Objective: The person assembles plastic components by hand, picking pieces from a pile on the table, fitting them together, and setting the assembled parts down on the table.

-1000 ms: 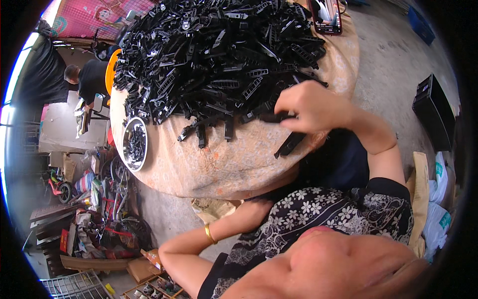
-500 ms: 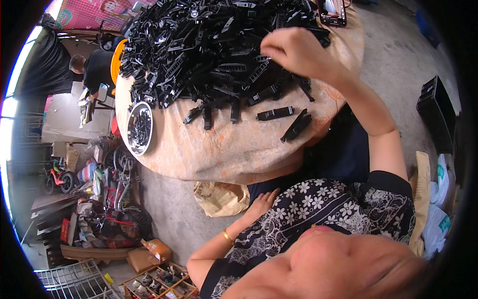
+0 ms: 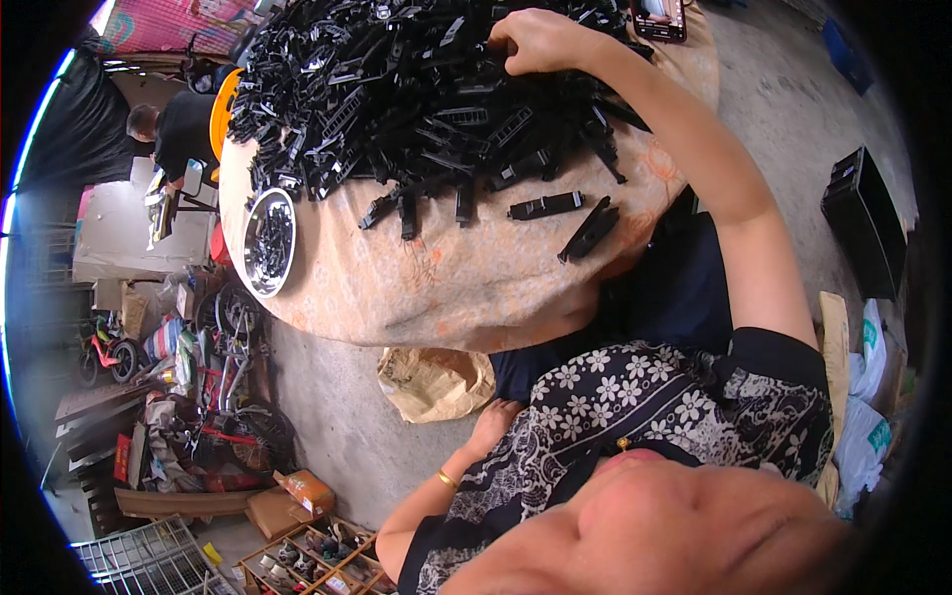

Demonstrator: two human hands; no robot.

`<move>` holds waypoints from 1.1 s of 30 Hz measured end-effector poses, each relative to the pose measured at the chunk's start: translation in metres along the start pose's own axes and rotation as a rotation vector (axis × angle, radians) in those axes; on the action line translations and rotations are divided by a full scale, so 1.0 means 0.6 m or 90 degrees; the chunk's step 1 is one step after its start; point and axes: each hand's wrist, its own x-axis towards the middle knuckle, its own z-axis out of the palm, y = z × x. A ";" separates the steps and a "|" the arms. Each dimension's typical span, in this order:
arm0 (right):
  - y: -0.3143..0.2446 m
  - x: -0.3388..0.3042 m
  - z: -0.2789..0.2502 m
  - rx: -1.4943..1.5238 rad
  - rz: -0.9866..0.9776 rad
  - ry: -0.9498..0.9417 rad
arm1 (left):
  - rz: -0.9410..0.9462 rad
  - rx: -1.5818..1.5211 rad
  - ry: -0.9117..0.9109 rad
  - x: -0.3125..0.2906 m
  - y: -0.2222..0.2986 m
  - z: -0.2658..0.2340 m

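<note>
A big heap of black plastic parts (image 3: 416, 139), long and narrow with clip-like shapes, covers the far half of the round table. My right hand (image 3: 543, 42) is over the heap's far right part, its fingers curled down into a closed grip. Whatever they hold, if anything, is hidden. Near the table's front edge, two black parts lie apart from the heap: a straight one (image 3: 546, 205) and a slanted one (image 3: 589, 230). My left hand (image 3: 493, 426) rests at my lap beside the dark trousers, holding nothing I can see, its fingers lying flat and partly hidden.
A peach patterned cloth (image 3: 436, 297) covers the table. A metal bowl (image 3: 268, 291) with small dark pieces stands at its left edge; a phone (image 3: 659, 20) is at the far right. A paper sack (image 3: 436, 382) lies below. Another person (image 3: 183, 129) sits at the far left.
My right hand has moved farther over the heap and slightly left, with its fingers bent downward. My left hand has slid back a little on my lap. The whole view has shifted slightly.
</note>
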 end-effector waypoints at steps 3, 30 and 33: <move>-0.013 -0.017 -0.028 0.041 -0.014 -0.032 | -0.018 -0.049 -0.033 0.004 -0.003 -0.018; -0.122 -0.209 -0.046 0.463 -0.077 0.144 | 0.089 -0.757 0.190 0.367 0.186 -0.410; -0.108 -0.202 -0.035 0.320 -0.182 0.220 | 0.066 -0.880 0.170 0.362 0.179 -0.408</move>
